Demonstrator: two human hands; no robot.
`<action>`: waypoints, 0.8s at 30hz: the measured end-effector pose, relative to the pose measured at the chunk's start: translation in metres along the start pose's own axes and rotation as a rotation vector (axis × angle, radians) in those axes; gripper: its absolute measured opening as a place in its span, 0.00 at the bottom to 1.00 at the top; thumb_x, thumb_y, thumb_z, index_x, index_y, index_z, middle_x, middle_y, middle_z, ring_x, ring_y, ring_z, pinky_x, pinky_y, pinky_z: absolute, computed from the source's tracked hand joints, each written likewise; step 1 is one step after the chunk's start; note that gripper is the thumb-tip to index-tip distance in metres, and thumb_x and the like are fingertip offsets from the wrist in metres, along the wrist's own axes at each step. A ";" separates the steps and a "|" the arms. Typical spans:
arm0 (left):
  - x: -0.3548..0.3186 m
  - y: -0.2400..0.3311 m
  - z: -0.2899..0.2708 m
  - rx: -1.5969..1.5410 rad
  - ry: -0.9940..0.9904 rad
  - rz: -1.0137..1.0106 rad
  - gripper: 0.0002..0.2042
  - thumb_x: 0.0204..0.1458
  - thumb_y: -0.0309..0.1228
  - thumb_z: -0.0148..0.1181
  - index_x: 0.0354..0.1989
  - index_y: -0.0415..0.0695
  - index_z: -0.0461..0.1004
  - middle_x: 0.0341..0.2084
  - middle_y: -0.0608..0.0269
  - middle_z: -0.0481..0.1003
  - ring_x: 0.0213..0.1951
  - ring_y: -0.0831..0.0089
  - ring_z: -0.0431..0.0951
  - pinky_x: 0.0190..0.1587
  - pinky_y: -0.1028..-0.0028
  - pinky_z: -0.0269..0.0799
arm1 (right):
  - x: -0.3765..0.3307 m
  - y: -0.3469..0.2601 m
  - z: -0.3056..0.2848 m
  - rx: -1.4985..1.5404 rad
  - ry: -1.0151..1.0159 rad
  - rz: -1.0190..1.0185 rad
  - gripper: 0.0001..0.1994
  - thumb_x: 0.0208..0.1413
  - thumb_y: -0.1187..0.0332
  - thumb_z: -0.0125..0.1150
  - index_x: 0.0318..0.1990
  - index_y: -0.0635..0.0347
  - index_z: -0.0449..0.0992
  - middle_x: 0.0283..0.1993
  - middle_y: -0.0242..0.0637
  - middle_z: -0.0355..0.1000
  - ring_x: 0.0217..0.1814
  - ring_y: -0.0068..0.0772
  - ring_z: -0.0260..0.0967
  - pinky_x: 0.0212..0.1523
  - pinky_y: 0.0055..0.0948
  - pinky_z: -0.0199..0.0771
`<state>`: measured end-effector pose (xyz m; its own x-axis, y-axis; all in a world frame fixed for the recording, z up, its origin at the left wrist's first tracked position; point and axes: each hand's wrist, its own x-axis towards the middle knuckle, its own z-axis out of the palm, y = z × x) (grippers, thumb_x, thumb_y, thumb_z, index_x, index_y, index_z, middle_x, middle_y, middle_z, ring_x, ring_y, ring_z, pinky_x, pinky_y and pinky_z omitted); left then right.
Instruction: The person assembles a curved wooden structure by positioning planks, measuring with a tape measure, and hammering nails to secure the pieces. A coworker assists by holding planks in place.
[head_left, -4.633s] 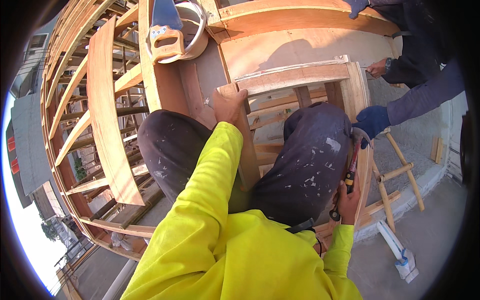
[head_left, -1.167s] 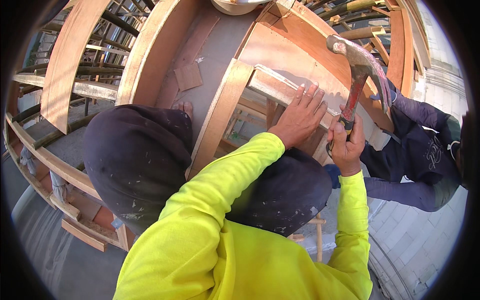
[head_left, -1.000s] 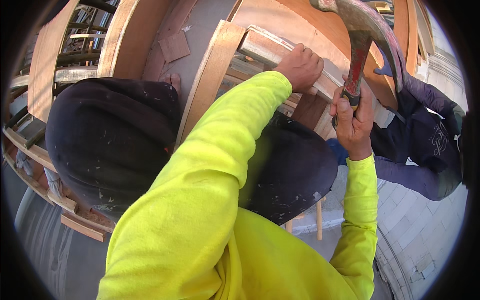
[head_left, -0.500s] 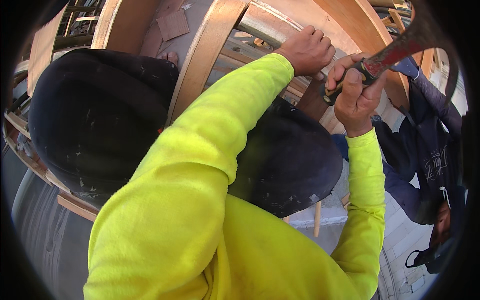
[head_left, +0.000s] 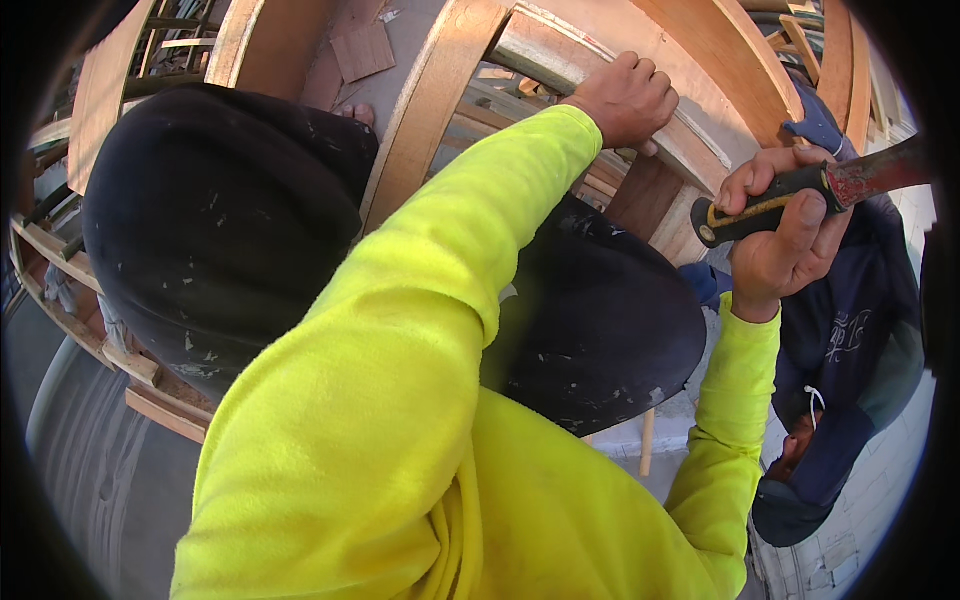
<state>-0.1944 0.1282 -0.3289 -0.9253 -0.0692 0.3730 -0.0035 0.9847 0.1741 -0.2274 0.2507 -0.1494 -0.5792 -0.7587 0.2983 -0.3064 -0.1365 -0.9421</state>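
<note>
A second person (head_left: 840, 400) in a dark navy hooded top is seen at four o'clock, below the timber framing, the head covered by a hood. A blue glove (head_left: 815, 125) is seen at two o'clock, against the boards. A small square offcut of brown board (head_left: 362, 50) is laid on the grey slab (head_left: 400, 85) at twelve o'clock. Curved timber ribs (head_left: 100, 90) (bent by the lens) are ranged at ten o'clock, with thinner wooden battens (head_left: 150, 395) set at eight o'clock. A grey concrete surface (head_left: 100, 480) is spread at seven o'clock. A thin wooden stake (head_left: 647, 440) is stood upright near five o'clock.
</note>
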 end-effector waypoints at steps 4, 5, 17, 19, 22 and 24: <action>-0.002 0.001 -0.004 -0.031 -0.005 0.011 0.28 0.36 0.57 0.71 0.36 0.47 0.75 0.32 0.68 0.76 0.40 0.68 0.76 0.43 0.68 0.66 | 0.002 0.004 0.016 0.031 -0.017 -0.017 0.17 0.70 0.60 0.54 0.53 0.67 0.64 0.30 0.42 0.70 0.25 0.24 0.67 0.28 0.24 0.71; -0.001 0.002 -0.004 -0.042 -0.006 0.027 0.26 0.39 0.56 0.70 0.36 0.46 0.75 0.32 0.67 0.76 0.40 0.68 0.76 0.44 0.67 0.66 | 0.001 0.014 0.016 -0.006 -0.056 -0.016 0.17 0.70 0.60 0.54 0.53 0.66 0.64 0.30 0.40 0.70 0.25 0.24 0.67 0.27 0.24 0.71; -0.001 0.003 -0.003 -0.026 -0.047 0.014 0.14 0.49 0.45 0.61 0.36 0.48 0.76 0.33 0.65 0.73 0.42 0.66 0.72 0.46 0.66 0.64 | 0.031 0.024 0.022 0.082 -0.144 0.061 0.18 0.65 0.63 0.61 0.56 0.62 0.67 0.31 0.51 0.76 0.31 0.59 0.75 0.32 0.43 0.74; 0.002 0.008 0.011 -0.002 0.025 -0.007 0.14 0.48 0.46 0.61 0.35 0.49 0.76 0.34 0.65 0.73 0.42 0.66 0.72 0.46 0.66 0.64 | 0.025 0.044 0.013 -0.120 -0.341 0.034 0.18 0.66 0.61 0.60 0.56 0.63 0.67 0.31 0.46 0.76 0.29 0.50 0.75 0.31 0.40 0.74; -0.008 0.021 0.023 -0.129 0.037 -0.019 0.13 0.47 0.46 0.61 0.36 0.52 0.75 0.34 0.65 0.73 0.43 0.65 0.71 0.46 0.64 0.63 | 0.017 0.072 -0.022 -0.979 -0.816 0.172 0.18 0.69 0.59 0.57 0.56 0.63 0.66 0.31 0.39 0.76 0.28 0.35 0.74 0.30 0.35 0.73; -0.006 0.000 0.014 -0.219 0.020 -0.030 0.13 0.48 0.46 0.61 0.36 0.53 0.75 0.33 0.65 0.73 0.43 0.64 0.71 0.46 0.64 0.62 | 0.046 0.062 -0.004 -0.813 -0.763 0.084 0.17 0.70 0.59 0.55 0.55 0.64 0.66 0.30 0.36 0.75 0.29 0.26 0.72 0.29 0.31 0.72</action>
<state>-0.1948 0.1311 -0.3440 -0.9182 -0.1031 0.3825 0.0539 0.9241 0.3784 -0.2759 0.2095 -0.1934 -0.0916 -0.9761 -0.1972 -0.8524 0.1792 -0.4912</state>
